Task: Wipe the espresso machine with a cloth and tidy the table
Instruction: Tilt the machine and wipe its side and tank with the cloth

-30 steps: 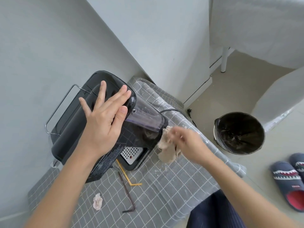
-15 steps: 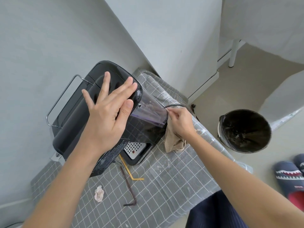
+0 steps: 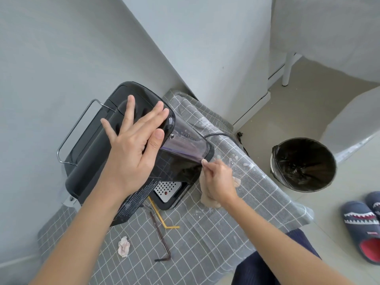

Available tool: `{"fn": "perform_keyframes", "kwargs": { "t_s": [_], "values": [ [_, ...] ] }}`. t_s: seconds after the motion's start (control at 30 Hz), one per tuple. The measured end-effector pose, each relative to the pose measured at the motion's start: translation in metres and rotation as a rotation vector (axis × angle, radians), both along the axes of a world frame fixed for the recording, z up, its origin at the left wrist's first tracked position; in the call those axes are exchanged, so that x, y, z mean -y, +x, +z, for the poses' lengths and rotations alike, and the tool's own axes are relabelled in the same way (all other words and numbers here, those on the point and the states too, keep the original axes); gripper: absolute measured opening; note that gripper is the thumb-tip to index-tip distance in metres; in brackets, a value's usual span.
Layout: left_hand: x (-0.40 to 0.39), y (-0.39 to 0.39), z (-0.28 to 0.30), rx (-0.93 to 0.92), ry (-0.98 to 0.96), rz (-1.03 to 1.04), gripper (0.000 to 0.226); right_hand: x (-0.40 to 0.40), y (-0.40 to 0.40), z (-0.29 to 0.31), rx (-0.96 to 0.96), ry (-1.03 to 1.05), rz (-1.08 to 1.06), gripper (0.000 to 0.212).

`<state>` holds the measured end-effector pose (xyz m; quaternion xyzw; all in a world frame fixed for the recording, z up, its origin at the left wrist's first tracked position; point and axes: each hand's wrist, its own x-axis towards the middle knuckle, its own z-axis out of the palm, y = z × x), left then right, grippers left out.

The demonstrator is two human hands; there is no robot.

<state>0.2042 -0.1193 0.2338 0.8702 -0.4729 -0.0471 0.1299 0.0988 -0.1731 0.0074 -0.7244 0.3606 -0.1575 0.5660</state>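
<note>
A black espresso machine [image 3: 90, 153] stands on a table under a grey checked cloth [image 3: 205, 233]. My left hand [image 3: 133, 149] lies flat on the machine's top, fingers spread. My right hand [image 3: 219, 182] grips a beige cloth [image 3: 207, 199] and presses it against the machine's right lower side, beside the clear water tank [image 3: 185, 145]. The perforated drip tray [image 3: 166, 189] shows under the front. A crumpled tissue [image 3: 124, 246], a brown bent straw [image 3: 161, 237] and a yellow straw [image 3: 162, 218] lie on the table in front.
A grey wall runs behind and left of the machine. A black-lined bin [image 3: 303, 164] stands on the floor to the right, with slippers [image 3: 362, 225] beyond it. The machine's power cord [image 3: 218, 135] trails off the table's far edge.
My right hand with the cloth went up to the water tank, then came back down along the machine's right side. My left hand stayed flat on top.
</note>
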Motion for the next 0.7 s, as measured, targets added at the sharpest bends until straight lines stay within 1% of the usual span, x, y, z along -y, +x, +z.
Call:
{"fn": "perform_keyframes", "kwargs": {
  "t_s": [0.03, 0.07, 0.1, 0.13, 0.17, 0.2, 0.23, 0.27, 0.3, 0.33, 0.37, 0.4, 0.43, 0.47, 0.5, 0.53, 0.57, 0.6, 0.67, 0.7],
  "values": [
    [0.000, 0.000, 0.000, -0.006, -0.004, -0.001, 0.044, 0.011, -0.003, 0.006, 0.012, 0.042, -0.031, 0.022],
    [-0.001, 0.000, 0.000, -0.008, -0.009, -0.002, 0.045, 0.022, -0.005, 0.013, 0.046, 0.115, -0.127, 0.019],
    [0.000, 0.000, 0.001, -0.007, -0.011, -0.001, 0.045, 0.031, -0.003, 0.017, 0.087, 0.179, -0.267, 0.018],
    [0.000, 0.000, 0.001, -0.004, -0.012, 0.001, 0.045, 0.035, 0.001, 0.017, 0.108, 0.197, -0.372, 0.019],
    [0.001, 0.000, 0.001, 0.000, -0.012, 0.003, 0.045, 0.035, 0.006, 0.015, 0.092, 0.170, -0.366, 0.025],
    [0.001, 0.000, 0.000, 0.001, -0.010, 0.002, 0.045, 0.027, 0.012, 0.009, 0.020, 0.101, -0.228, 0.039],
    [0.000, 0.001, 0.000, 0.002, -0.009, 0.000, 0.045, 0.012, 0.013, -0.003, -0.094, 0.007, -0.022, 0.058],
    [0.000, 0.001, 0.000, 0.005, -0.010, -0.003, 0.045, -0.005, 0.009, -0.014, -0.205, -0.130, 0.166, 0.074],
    [-0.001, 0.001, 0.000, 0.009, -0.009, -0.007, 0.045, -0.020, 0.001, -0.025, -0.294, -0.323, 0.300, 0.086],
    [-0.001, 0.001, 0.000, 0.012, -0.009, -0.009, 0.046, -0.030, -0.010, -0.032, -0.354, -0.503, 0.407, 0.092],
    [-0.001, 0.001, -0.001, 0.017, -0.011, -0.012, 0.046, -0.035, -0.022, -0.038, -0.364, -0.598, 0.479, 0.091],
    [-0.001, 0.002, -0.001, 0.023, -0.014, -0.015, 0.046, -0.035, -0.031, -0.043, -0.343, -0.628, 0.553, 0.084],
    [-0.001, 0.002, -0.001, 0.029, -0.021, -0.016, 0.047, -0.034, -0.036, -0.044, -0.281, -0.598, 0.625, 0.072],
    [-0.001, 0.002, -0.001, 0.035, -0.034, -0.015, 0.047, -0.031, -0.041, -0.039, -0.189, -0.543, 0.629, 0.056],
    [-0.003, 0.002, -0.001, 0.042, -0.056, -0.007, 0.048, -0.026, -0.045, -0.031, -0.113, -0.389, 0.583, 0.042],
    [-0.004, 0.001, -0.001, 0.056, -0.088, 0.014, 0.047, -0.020, -0.047, -0.016, -0.063, -0.179, 0.488, 0.032],
    [-0.006, 0.001, 0.000, 0.080, -0.137, 0.051, 0.045, -0.011, -0.046, 0.000, -0.007, 0.009, 0.306, 0.027],
    [-0.007, 0.000, 0.001, 0.115, -0.200, 0.106, 0.042, 0.000, -0.041, 0.020, 0.047, 0.129, 0.102, 0.025],
    [-0.013, -0.004, -0.001, 0.242, -0.352, 0.257, 0.035, 0.025, -0.024, 0.061, 0.159, 0.252, -0.229, 0.025],
    [-0.019, -0.009, -0.004, 0.302, -0.416, 0.331, 0.031, 0.036, -0.012, 0.074, 0.194, 0.287, -0.320, 0.029]
  ]
}}
